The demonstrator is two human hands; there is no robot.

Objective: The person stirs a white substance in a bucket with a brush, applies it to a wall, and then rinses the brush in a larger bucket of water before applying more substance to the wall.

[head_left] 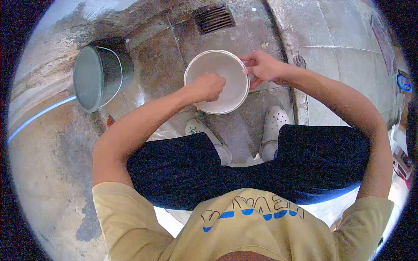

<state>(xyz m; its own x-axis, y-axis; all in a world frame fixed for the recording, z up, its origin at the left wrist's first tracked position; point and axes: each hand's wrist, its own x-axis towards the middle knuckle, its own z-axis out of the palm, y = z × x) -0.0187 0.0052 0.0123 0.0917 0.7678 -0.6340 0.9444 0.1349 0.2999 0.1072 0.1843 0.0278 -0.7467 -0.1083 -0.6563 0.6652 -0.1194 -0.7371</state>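
A round white bucket [228, 93] is in front of me above the wet floor, its mouth facing up toward me. My right hand [263, 68] grips its rim on the right side, with the thumb at the edge and the fingers on the outside. My left hand [210, 87] is over the bucket's mouth at the left, its fingers curled closed. Whatever those fingers hold, if anything, is hidden. The bucket's inner wall looks pale and bare.
A dark bucket [88, 78] with a greenish lid-like top and a white handle is at the left. A light blue hose [41, 116] runs beside it. A floor drain grate [214, 19] lies ahead. My white clogs [275, 126] rest on the concrete.
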